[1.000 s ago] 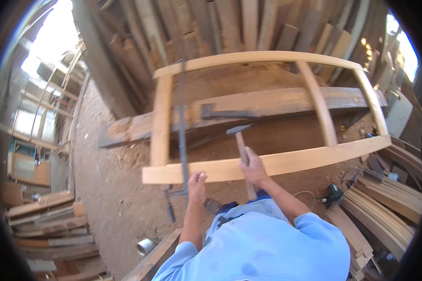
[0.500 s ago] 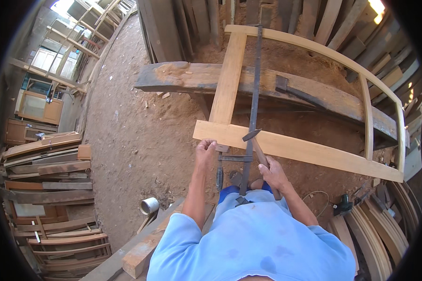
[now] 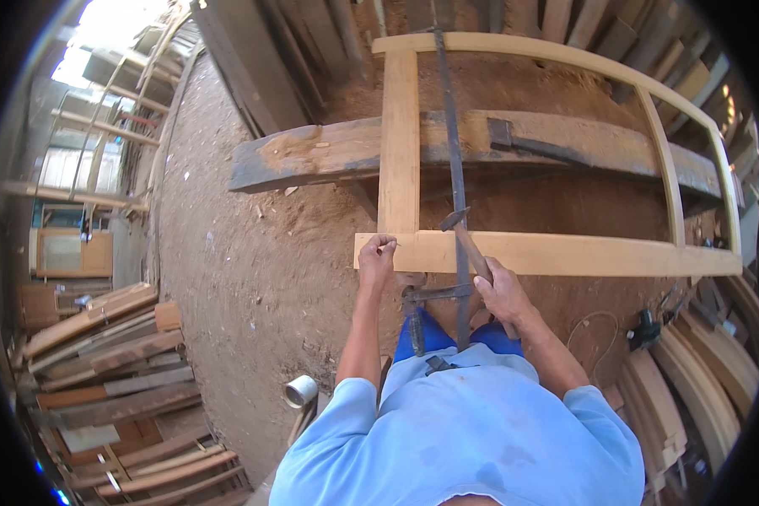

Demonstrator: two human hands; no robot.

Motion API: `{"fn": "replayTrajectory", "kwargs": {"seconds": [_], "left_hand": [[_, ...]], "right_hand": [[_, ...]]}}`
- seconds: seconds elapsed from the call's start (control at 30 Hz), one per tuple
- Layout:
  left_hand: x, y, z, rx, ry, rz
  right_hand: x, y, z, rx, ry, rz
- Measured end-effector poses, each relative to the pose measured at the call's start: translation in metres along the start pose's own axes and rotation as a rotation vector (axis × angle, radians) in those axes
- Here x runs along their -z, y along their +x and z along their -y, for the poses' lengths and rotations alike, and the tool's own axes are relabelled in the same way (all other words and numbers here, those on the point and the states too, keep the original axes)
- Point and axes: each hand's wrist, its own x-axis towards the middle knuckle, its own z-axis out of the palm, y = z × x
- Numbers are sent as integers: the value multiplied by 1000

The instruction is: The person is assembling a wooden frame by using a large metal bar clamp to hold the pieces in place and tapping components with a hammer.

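My left hand [image 3: 376, 257] is closed in a pinch over the left end of the near rail of a pale wooden frame [image 3: 565, 253]. A thin nail seems to stick out from its fingertips, too small to see well. In my right hand [image 3: 501, 291] is a hammer [image 3: 474, 247], gripped by its wooden handle. The hammer's dark head lies over the far edge of the rail, in front of the clamp bar. A long metal bar clamp [image 3: 450, 126] spans the frame from far to near, its screw handle [image 3: 416, 331] hanging close to my legs.
Under the frame runs a heavy, worn timber beam [image 3: 312, 156]. Planks [image 3: 261, 59] lean at the back. Stacked boards [image 3: 126, 354] line the left, and curved timber pieces [image 3: 691, 388] lie at the right near a dark power tool [image 3: 643, 329]. A metal can [image 3: 301, 391] stands at lower left.
My left hand has moved from below the rail's near edge up over its left end. The whole view has turned slightly, so the rail now lies more level. My right hand keeps the hammer.
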Motion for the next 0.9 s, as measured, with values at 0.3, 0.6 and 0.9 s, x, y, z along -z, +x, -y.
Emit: {"fn": "replayTrajectory", "kwargs": {"seconds": [0.3,0.6,0.9], "left_hand": [[-3,75,35,-181,-20,202],[5,144,22,-113,-358,271],[0,154,5,-336,218,254]], "right_hand": [[-95,-18,5,-133,222,-227],[-135,-27,48,-215,342,-294],[-131,24,31,-83,256,-354]]}}
